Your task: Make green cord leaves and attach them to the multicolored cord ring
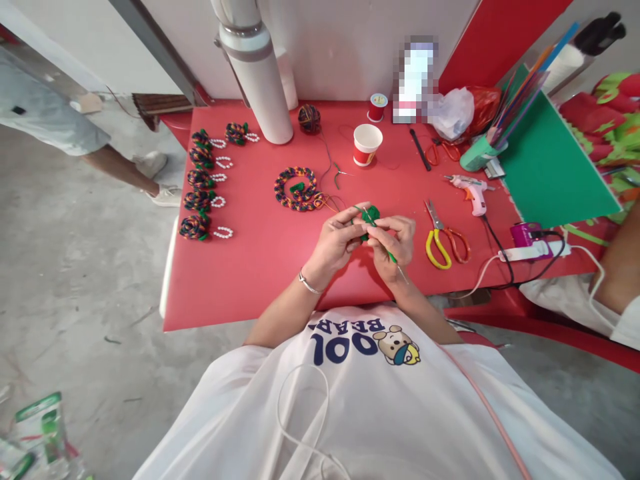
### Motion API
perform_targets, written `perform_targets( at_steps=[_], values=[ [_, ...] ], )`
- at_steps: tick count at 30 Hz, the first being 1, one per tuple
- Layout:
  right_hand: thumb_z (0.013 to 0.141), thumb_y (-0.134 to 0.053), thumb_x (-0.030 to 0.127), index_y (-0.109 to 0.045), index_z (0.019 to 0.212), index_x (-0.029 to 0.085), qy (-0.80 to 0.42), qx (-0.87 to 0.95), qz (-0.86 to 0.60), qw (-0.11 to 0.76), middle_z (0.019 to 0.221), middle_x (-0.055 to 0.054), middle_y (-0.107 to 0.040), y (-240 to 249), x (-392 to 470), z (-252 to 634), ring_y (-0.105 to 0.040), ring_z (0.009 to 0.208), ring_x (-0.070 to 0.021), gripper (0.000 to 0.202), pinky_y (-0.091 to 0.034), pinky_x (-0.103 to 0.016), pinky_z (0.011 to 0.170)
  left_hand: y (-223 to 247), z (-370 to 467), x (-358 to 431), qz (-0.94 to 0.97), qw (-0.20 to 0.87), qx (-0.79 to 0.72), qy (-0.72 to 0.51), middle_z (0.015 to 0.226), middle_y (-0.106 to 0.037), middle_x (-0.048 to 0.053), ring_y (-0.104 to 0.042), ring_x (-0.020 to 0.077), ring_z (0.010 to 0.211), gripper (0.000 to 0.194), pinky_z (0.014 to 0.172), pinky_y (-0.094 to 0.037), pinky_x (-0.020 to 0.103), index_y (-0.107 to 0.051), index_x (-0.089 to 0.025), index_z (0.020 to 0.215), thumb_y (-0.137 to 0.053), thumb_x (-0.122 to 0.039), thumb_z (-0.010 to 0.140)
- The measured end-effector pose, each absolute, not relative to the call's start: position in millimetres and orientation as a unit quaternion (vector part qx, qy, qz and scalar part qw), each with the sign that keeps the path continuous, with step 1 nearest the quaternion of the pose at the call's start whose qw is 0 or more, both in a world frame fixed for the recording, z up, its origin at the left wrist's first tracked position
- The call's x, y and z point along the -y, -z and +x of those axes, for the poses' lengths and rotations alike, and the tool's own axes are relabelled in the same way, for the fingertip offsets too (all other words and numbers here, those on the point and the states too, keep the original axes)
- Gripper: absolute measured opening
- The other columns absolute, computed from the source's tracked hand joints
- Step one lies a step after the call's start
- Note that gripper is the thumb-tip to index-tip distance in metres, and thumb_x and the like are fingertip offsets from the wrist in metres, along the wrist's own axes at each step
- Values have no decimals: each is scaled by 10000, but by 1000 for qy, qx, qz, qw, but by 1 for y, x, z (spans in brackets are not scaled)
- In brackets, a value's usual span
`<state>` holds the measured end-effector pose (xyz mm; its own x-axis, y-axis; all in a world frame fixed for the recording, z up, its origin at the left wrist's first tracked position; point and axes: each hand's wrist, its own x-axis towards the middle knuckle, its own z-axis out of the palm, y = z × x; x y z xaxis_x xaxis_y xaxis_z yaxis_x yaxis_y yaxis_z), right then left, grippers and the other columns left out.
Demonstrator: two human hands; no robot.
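Note:
Close together over the red table's front part, both my hands work on a small piece of green crochet (371, 214). My left hand (340, 237) pinches the crochet from the left, with green yarn near its raised index finger. Between the closed fingers of my right hand (393, 243) is a crochet hook (393, 257) with a green grip; its metal shaft sticks out toward my wrist. Farther left lies a curled braid of multicoloured yarn (295, 190) with a green piece inside its curve. My fingers partly cover the crochet.
Yellow-and-red-handled scissors (440, 240), a pink glue gun (471, 192) and a power strip (535, 251) lie right. A paper cup (367, 145), yarn ball (309, 119) and tall white bottle (260, 80) stand behind. Several yarn knots with beads (195, 227) line the left edge.

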<state>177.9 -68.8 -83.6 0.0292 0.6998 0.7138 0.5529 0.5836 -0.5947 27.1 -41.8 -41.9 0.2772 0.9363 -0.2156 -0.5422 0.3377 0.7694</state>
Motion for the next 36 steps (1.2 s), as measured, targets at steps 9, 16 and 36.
perform_targets(
  at_steps=[9, 16, 36],
  values=[
    [1008, -606, 596, -820, 1070, 418, -159, 755, -349, 531, 1070, -25, -762, 52, 54, 206, -645, 1051, -237, 286, -563, -464, 926, 30, 7, 38, 279, 804, -313, -421, 680, -643, -27, -416, 21, 488, 429, 403, -183, 178, -858, -191, 973, -946, -169, 554],
    [986, -661, 561, -830, 1083, 415, -210, 784, -298, 502, 1001, 5, -816, 32, 49, 223, -670, 1027, -241, 244, -555, -483, 970, 21, 1, 39, 309, 804, -309, -403, 644, -626, -31, -380, 20, 465, 382, 403, -169, 192, -855, -150, 983, -898, -141, 604],
    [990, -696, 485, -825, 1107, 390, -217, 828, -273, 439, 1063, 10, -839, -3, 62, 239, -693, 1042, -230, 199, -538, -465, 979, 12, -8, 35, 368, 802, -302, -361, 632, -673, 1, -473, 36, 463, 378, 402, -242, 168, -877, -159, 938, -886, -134, 562]
  ],
)
